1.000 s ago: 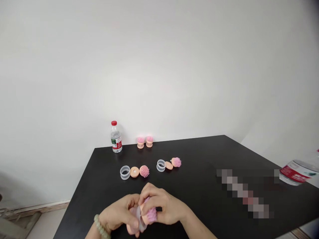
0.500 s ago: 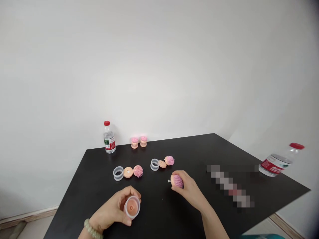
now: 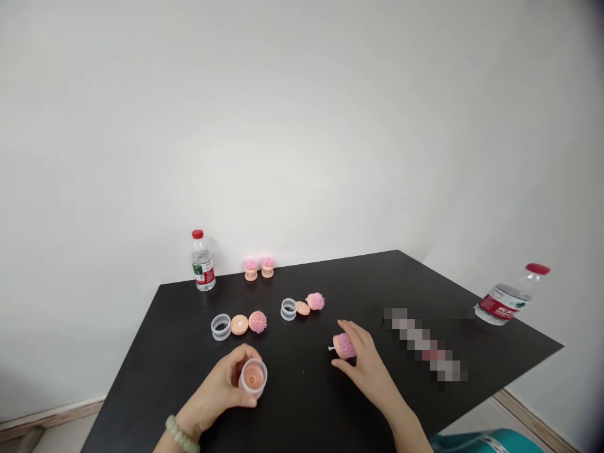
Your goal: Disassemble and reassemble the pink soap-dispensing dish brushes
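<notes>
My left hand, with a beaded bracelet at the wrist, grips a small translucent cup. Its inside is peach-coloured with a small raised centre, and its mouth tilts up toward me. At right, a pink-bristled brush head lies on its side on the black table, its pale stem pointing left. My right hand is around its bristle end with thumb and fingers spread apart. Farther back lie a clear ring, a peach disc and a brush head in a row.
A second row holds a clear ring, a peach disc and a brush head. Two assembled brushes stand by the wall. Water bottles stand at back left and right. A pixelated strip covers something at right.
My right hand's fingers have spread from the brush head, which is now lying slightly farther right. The left hand still holds the cup, shifted slightly. The view has turned a little.
</notes>
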{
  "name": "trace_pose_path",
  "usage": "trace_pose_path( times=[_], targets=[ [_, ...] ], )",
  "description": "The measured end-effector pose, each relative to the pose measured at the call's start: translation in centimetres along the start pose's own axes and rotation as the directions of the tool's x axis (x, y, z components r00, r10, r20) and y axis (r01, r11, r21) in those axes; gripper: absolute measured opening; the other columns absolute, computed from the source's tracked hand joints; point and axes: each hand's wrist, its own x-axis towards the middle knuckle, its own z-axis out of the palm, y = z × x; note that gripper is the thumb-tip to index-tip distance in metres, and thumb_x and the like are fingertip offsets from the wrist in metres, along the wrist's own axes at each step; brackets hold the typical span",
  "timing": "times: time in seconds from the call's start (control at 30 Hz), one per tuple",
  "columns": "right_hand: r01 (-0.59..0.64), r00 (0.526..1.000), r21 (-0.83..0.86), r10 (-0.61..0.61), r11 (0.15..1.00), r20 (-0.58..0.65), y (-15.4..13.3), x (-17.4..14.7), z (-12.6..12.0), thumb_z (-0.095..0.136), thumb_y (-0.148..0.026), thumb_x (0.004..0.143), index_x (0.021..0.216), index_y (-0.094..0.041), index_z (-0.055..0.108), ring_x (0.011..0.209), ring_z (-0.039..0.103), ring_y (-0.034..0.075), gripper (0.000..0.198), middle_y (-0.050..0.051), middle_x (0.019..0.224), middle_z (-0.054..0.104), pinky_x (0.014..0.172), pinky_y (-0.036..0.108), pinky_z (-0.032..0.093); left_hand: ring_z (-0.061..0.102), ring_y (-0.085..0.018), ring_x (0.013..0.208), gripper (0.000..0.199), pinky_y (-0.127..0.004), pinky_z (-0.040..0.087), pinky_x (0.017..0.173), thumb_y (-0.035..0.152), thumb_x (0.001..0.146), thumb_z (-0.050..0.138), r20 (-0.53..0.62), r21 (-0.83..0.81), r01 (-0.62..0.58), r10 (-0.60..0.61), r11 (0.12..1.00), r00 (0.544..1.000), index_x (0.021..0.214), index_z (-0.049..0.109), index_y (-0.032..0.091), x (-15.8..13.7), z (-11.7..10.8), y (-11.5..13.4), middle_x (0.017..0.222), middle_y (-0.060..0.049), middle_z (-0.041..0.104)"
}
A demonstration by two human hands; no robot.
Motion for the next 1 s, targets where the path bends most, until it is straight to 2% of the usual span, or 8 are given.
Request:
trace_pose_path(
  times=[0.1,0.2,0.3,0.4,0.57,0.7,0.9,1.0],
  targets=[
    [0.085,0.995,0.061,-0.082,0.994,-0.058,-2.4,-0.7,0.7,0.065,-0.032,0.087,0.135,-0.03,0.054,0.137,0.044,0.033,0.049,0.008,0.143,0.052,0.11,0.052,0.044,0.047,-0.013,0.072,0.049,-0.025,0.035,0.065,0.037,0.06,0.09,-0.019,-0.001,-0.023,0.023,1.0,1.0,0.094,0.06,0.018,-0.2,0.7,0.6,0.08,0.003,0.056],
    [0.181,0.982,0.197,-0.189,0.964,0.02,-5.8,-1.4,2.1,0.066,-0.031,0.088,0.123,-0.03,0.063,0.122,0.058,0.032,0.036,0.008,0.128,0.063,0.105,0.048,0.049,0.05,-0.014,0.076,0.052,-0.026,0.036,0.07,0.038,0.062,0.089,-0.001,-0.015,-0.056,0.056,0.998,0.998,0.101,0.06,0.017,-0.4,1.2,0.8,0.085,0.0,0.061],
    [0.196,0.953,0.361,-0.264,0.912,0.151,-8.8,-1.8,4.3,0.073,-0.029,0.084,0.123,-0.028,0.062,0.102,0.066,0.027,0.04,0.007,0.119,0.067,0.09,0.039,0.057,0.052,-0.015,0.082,0.057,-0.027,0.037,0.074,0.039,0.063,0.089,0.0,-0.059,-0.091,0.091,0.994,0.996,0.106,0.058,0.018,-0.3,1.5,0.5,0.094,-0.003,0.061],
    [0.202,0.936,0.439,-0.305,0.876,0.177,-10.6,-1.6,6.5,0.08,-0.033,0.079,0.119,-0.026,0.063,0.091,0.066,0.024,0.044,0.006,0.111,0.067,0.084,0.035,0.057,0.051,-0.014,0.081,0.053,-0.027,0.037,0.072,0.038,0.064,0.089,-0.024,-0.077,-0.121,0.12,0.99,0.993,0.101,0.056,0.019,-0.3,1.6,0.1,0.091,-0.001,0.059],
    [0.211,0.955,0.472,-0.284,0.856,0.088,-10.7,-1.3,8.5,0.076,-0.036,0.081,0.111,-0.023,0.064,0.086,0.066,0.023,0.035,0.006,0.101,0.066,0.074,0.032,0.056,0.053,-0.015,0.084,0.057,-0.028,0.041,0.075,0.037,0.066,0.088,-0.082,-0.041,-0.131,0.128,0.99,0.988,0.11,0.056,0.021,-0.3,1.6,-0.2,0.09,0.001,0.056],
    [0.244,0.958,0.451,-0.286,0.859,0.028,-9.8,-1.9,8.8,0.074,-0.036,0.082,0.113,-0.024,0.063,0.091,0.067,0.024,0.035,0.007,0.104,0.066,0.078,0.032,0.057,0.056,-0.019,0.094,0.059,-0.033,0.045,0.084,0.034,0.068,0.087,-0.065,0.034,-0.137,0.139,0.99,0.988,0.117,0.056,0.022,-0.2,1.9,-0.2,0.1,-0.002,0.057],
    [0.278,0.956,0.434,-0.291,0.857,-0.037,-9.4,-2.4,9.0,0.065,-0.063,0.085,0.12,-0.023,0.062,0.086,0.069,0.023,0.053,0.008,0.106,0.068,0.074,0.031,0.059,0.06,-0.02,0.09,0.048,-0.033,0.047,0.079,0.034,0.07,0.085,-0.043,0.067,-0.143,0.146,0.988,0.988,0.105,0.055,0.021,0.0,2.1,-0.7,0.098,-0.003,0.06],
    [0.298,0.949,0.44,-0.311,0.847,-0.043,-9.6,-2.4,8.9,0.058,-0.067,0.088,0.12,-0.022,0.062,0.083,0.07,0.021,0.055,0.007,0.1,0.069,0.072,0.03,0.059,0.06,-0.019,0.087,0.045,-0.032,0.049,0.077,0.034,0.072,0.083,-0.043,0.095,-0.16,0.165,0.982,0.985,0.104,0.055,0.021,0.0,2.2,-0.6,0.096,-0.003,0.06]
  ],
)
